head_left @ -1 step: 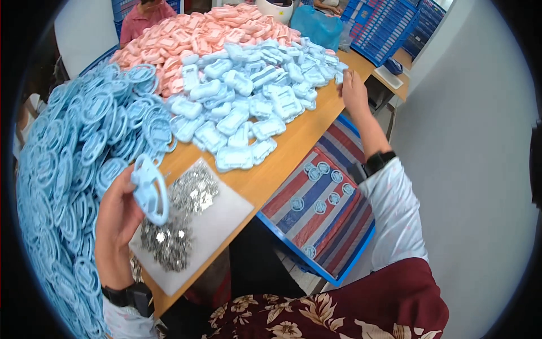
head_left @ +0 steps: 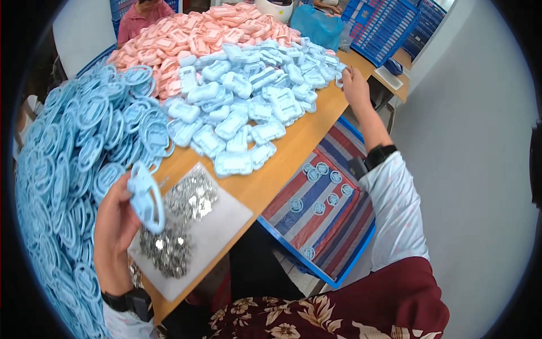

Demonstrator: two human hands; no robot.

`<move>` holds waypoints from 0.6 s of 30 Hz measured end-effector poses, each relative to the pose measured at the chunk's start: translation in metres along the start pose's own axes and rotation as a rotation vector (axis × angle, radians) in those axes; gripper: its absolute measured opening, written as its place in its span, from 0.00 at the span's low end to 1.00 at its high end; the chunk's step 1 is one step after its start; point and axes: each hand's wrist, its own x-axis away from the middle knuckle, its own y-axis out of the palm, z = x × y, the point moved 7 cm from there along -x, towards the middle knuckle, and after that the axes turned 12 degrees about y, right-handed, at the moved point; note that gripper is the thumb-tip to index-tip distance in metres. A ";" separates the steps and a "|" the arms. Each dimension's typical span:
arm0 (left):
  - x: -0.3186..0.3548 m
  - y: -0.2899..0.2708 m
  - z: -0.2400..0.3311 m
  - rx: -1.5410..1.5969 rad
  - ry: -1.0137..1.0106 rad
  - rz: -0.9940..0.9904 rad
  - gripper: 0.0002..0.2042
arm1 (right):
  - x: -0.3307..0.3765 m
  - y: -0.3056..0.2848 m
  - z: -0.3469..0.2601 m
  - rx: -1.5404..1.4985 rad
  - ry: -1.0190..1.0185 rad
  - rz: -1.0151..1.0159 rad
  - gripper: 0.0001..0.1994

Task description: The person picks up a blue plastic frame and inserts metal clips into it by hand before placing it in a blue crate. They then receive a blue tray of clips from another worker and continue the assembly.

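My left hand (head_left: 116, 231) is raised over the near left of the wooden table (head_left: 293, 147) and grips a light blue plastic ring (head_left: 145, 195). Just right of it lies a white sheet (head_left: 226, 220) with a heap of small shiny metal parts (head_left: 180, 220). My right hand (head_left: 354, 85) is stretched out to the far right edge of a heap of pale blue blocky plastic pieces (head_left: 243, 107). Its fingertips touch a piece there; whether they grip it is unclear. Both wrists wear black watches.
A big pile of light blue rings (head_left: 68, 141) fills the left side, and pink pieces (head_left: 197, 28) are heaped at the back. Below the table's edge sits a blue tray (head_left: 316, 271), lined with striped cloth, holding several round blue pieces. A person in pink (head_left: 141, 14) sits opposite. Blue crates (head_left: 384, 25) stand at the back right.
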 end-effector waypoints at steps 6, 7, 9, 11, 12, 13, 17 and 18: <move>-0.003 -0.037 -0.015 -0.108 -0.036 0.357 0.16 | -0.111 0.047 -0.001 0.280 0.116 0.025 0.39; -0.004 -0.036 -0.016 -0.111 -0.055 0.333 0.15 | -0.125 0.057 0.003 0.208 0.134 0.009 0.37; -0.004 -0.035 -0.019 -0.072 -0.134 0.368 0.15 | -0.161 0.066 0.021 0.239 0.128 -0.023 0.37; -0.001 -0.041 -0.012 -0.069 -0.163 0.442 0.16 | -0.192 0.090 0.031 0.242 0.116 -0.067 0.37; 0.002 -0.041 -0.004 -0.042 -0.211 0.447 0.20 | -0.205 0.102 0.037 0.261 0.149 -0.089 0.37; 0.002 -0.037 0.003 -0.013 -0.257 0.451 0.23 | -0.220 0.114 0.044 0.280 0.180 -0.108 0.37; -0.010 -0.029 0.030 -0.126 -0.385 0.600 0.32 | -0.282 0.143 0.066 0.311 0.057 -0.035 0.42; -0.015 -0.027 0.031 -0.132 -0.389 0.610 0.32 | -0.294 0.151 0.068 0.279 0.064 -0.021 0.45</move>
